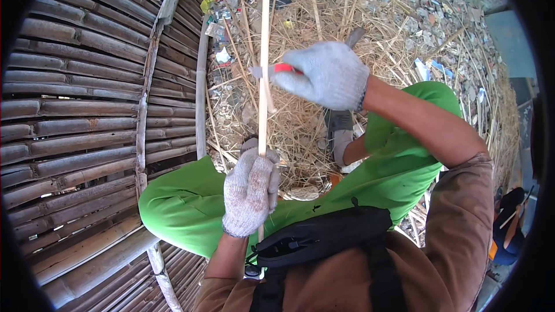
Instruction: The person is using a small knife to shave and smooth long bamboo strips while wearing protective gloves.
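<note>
pale strip (265, 29) in left fingers (259, 174)

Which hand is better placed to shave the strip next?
Probably the right hand: it grips the red-handled blade, which crosses the pale strip. The left hand is wrapped around the strip's near part, seemingly better for steadying it.

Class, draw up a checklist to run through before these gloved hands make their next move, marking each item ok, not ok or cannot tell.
1. Left hand wrapped around the pale strip: ok.
2. Right hand gripping the red-handled knife: ok.
3. Blade apart from the left hand: ok, it is farther up the strip.
4. Strip free of shavings: not ok, a curled shaving hangs at it.
5. Blade edge sharp: cannot tell.
6. Ground free of scraps: not ok, dry straw-like scraps litter it.
</note>
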Demonstrator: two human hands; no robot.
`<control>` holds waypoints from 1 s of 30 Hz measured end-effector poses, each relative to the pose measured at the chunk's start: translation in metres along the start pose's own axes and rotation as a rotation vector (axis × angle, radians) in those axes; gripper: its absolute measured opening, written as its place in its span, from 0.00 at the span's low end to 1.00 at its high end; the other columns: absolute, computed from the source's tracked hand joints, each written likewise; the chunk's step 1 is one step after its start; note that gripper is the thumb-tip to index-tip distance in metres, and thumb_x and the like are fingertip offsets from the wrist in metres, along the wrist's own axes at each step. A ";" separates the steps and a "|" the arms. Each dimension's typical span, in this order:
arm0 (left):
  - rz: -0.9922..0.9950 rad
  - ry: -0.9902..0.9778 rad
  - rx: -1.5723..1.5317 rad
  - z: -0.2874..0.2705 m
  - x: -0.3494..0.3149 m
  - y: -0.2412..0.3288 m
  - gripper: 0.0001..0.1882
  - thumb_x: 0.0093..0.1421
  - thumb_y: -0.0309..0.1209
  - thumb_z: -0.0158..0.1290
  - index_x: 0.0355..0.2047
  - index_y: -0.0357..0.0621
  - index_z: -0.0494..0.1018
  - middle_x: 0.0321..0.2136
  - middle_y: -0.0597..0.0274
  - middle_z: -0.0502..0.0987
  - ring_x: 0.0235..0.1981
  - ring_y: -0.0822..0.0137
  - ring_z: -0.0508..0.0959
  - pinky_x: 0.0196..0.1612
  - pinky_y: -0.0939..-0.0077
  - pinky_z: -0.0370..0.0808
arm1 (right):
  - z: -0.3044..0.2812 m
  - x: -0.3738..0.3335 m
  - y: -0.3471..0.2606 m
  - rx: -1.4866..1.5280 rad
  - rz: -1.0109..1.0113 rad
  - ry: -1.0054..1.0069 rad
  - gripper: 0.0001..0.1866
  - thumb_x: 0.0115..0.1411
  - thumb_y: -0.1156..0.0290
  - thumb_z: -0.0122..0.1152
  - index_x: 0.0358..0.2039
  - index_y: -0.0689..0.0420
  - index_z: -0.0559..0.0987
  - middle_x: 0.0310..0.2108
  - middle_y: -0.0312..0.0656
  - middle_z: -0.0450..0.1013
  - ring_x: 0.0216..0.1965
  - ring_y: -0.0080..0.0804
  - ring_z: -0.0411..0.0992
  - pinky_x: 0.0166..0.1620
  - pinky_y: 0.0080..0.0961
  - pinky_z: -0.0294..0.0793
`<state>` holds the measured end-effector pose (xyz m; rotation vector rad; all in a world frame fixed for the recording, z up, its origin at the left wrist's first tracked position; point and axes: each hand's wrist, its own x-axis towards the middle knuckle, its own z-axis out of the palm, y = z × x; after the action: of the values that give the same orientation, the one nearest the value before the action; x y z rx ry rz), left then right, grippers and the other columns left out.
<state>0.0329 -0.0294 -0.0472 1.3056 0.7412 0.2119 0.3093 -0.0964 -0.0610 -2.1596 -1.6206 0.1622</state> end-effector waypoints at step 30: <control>-0.107 -0.219 -0.094 -0.012 0.003 -0.020 0.14 0.82 0.34 0.44 0.54 0.35 0.71 0.19 0.65 0.70 0.15 0.76 0.67 0.19 0.79 0.65 | -0.005 0.029 0.023 0.966 0.508 -0.066 0.25 0.73 0.45 0.60 0.38 0.58 0.76 0.19 0.30 0.68 0.15 0.19 0.65 0.18 0.25 0.65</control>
<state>0.0227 -0.0242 -0.0680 1.1743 0.6052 0.0163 0.3403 -0.0752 -0.0607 -1.6984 -0.7013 0.9518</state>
